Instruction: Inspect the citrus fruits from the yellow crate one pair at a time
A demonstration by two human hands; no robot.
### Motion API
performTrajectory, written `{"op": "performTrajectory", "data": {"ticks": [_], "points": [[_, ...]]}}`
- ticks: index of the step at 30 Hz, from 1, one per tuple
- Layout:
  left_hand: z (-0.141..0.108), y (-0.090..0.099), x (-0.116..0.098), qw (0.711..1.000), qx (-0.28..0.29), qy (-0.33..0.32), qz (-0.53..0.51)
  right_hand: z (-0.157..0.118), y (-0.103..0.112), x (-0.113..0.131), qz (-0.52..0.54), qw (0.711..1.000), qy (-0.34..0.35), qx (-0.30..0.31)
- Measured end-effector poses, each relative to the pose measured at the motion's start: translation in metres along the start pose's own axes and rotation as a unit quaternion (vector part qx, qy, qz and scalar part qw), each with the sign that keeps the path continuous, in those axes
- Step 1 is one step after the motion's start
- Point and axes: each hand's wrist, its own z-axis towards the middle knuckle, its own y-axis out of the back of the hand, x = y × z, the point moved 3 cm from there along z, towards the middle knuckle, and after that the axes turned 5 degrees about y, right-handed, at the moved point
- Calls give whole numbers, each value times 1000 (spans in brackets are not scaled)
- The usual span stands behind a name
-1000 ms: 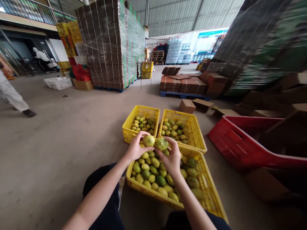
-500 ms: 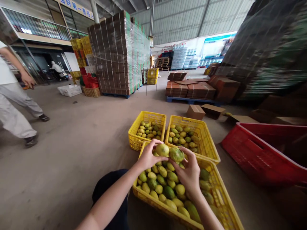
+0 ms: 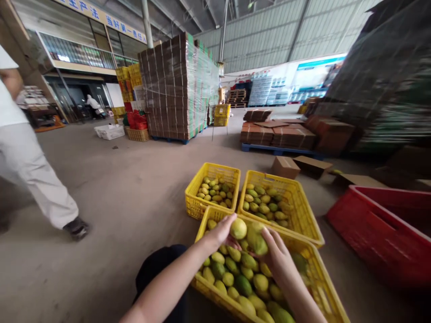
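Above the near yellow crate [image 3: 323, 273], which is filled with yellow and green lemons [image 3: 242, 285], I hold one fruit in each hand. My left hand [image 3: 222, 232] is closed around a yellow lemon [image 3: 238, 229], thumb and fingers on its left side. In my right hand [image 3: 276, 251] sits a larger, greener lemon [image 3: 257, 238], slightly blurred, with the fingers over its right side. The two lemons are side by side with a narrow gap. Their undersides are partly hidden.
Behind stand two more yellow crates with lemons, one left [image 3: 188, 197] and one right [image 3: 305, 215]. A red crate [image 3: 377, 233] is at right, near open cardboard boxes [image 3: 285, 167]. A person [image 3: 37, 166] walks at left. Wrapped pallets [image 3: 164, 89] stand farther back.
The view has shifted, so the crates appear lower and further right. The right-hand lemon has turned in my fingers. The person at left has stepped nearer.
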Motion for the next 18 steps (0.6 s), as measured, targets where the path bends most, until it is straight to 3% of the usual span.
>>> {"op": "performTrajectory", "data": {"ticks": [3, 9, 11, 15, 18], "points": [[0, 2, 7, 997, -37, 68, -4, -4, -5, -10, 22, 996, -91, -6], [-5, 12, 7, 995, -36, 91, 6, -8, -19, -8, 35, 983, -178, 30], [-5, 13, 5, 998, -33, 54, 0, -7, -21, -7, 51, 985, -160, 34], [-11, 14, -6, 991, -62, -105, -54, -3, -19, -6, 101, 993, -61, 15], [-21, 11, -15, 981, -23, -186, -52, 0, -15, -2, 129, 991, 29, -4]]}}
